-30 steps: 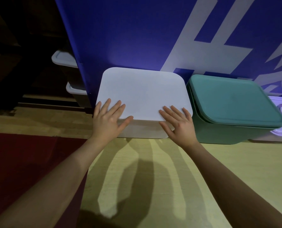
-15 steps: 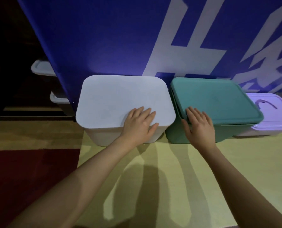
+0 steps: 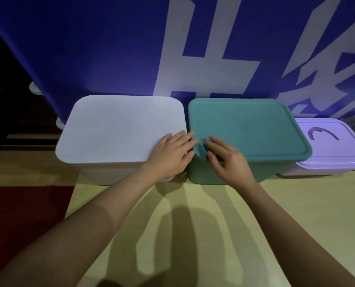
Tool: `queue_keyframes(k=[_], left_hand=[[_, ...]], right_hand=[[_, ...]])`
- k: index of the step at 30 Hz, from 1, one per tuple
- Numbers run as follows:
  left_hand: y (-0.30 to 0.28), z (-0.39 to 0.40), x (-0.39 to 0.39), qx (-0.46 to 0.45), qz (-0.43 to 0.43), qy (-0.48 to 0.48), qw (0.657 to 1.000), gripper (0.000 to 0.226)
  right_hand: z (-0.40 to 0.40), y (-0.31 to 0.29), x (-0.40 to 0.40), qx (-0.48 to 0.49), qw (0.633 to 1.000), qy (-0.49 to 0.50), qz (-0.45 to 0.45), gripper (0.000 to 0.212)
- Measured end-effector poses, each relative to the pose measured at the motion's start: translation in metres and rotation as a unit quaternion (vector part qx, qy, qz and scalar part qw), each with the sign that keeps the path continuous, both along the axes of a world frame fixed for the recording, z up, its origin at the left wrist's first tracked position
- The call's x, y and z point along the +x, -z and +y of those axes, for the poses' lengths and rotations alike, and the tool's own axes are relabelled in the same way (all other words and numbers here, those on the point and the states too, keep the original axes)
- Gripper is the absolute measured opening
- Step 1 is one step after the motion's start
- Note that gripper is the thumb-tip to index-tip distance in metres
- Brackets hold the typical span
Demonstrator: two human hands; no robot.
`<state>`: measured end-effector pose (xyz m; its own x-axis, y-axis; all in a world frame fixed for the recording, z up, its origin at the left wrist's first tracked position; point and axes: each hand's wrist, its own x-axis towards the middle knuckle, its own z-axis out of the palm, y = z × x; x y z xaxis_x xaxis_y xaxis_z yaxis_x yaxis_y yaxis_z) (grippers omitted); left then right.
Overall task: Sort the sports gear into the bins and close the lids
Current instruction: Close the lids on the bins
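A white bin [image 3: 118, 129] with its flat lid on stands on the floor at the left. Right beside it is a teal bin [image 3: 255, 129], lid also on. My left hand [image 3: 172, 154] lies flat across the white lid's near right corner, fingers spread and reaching the teal lid's edge. On the teal lid's near left corner my right hand [image 3: 226, 158] rests with fingers apart and slightly curled. Neither hand holds anything. No sports gear shows.
A low lilac bin [image 3: 338, 150] with a curved handle groove in its lid sits right of the teal one. A blue banner [image 3: 110, 48] with white characters stands behind the bins. Pale wooden floor [image 3: 203, 224] lies in front, a dark red mat [image 3: 17, 214] at the left.
Both hands moved right: the left from the white lid's near left edge to its right corner, the right from the white lid onto the teal lid. The view also shifted right.
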<state>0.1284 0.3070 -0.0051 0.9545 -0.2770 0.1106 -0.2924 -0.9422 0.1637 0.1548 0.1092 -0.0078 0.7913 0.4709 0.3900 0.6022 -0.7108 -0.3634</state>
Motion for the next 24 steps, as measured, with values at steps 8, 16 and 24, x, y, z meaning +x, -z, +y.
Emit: queue_keyframes(k=[8,16,24], left_hand=[[0.003,-0.037,0.003,0.000,-0.039,-0.098,0.994,0.048],[-0.001,-0.045,-0.001,-0.024,-0.027,-0.117,0.993,0.046],[-0.024,-0.051,0.004,-0.035,-0.062,-0.116,0.991,0.042]], right_hand=[[-0.038,0.001,0.019,-0.228,0.953,0.178,0.087,0.083],[-0.043,0.004,0.011,-0.215,0.957,0.182,0.070,0.079],[-0.051,-0.013,0.018,-0.199,0.965,0.160,0.056,0.071]])
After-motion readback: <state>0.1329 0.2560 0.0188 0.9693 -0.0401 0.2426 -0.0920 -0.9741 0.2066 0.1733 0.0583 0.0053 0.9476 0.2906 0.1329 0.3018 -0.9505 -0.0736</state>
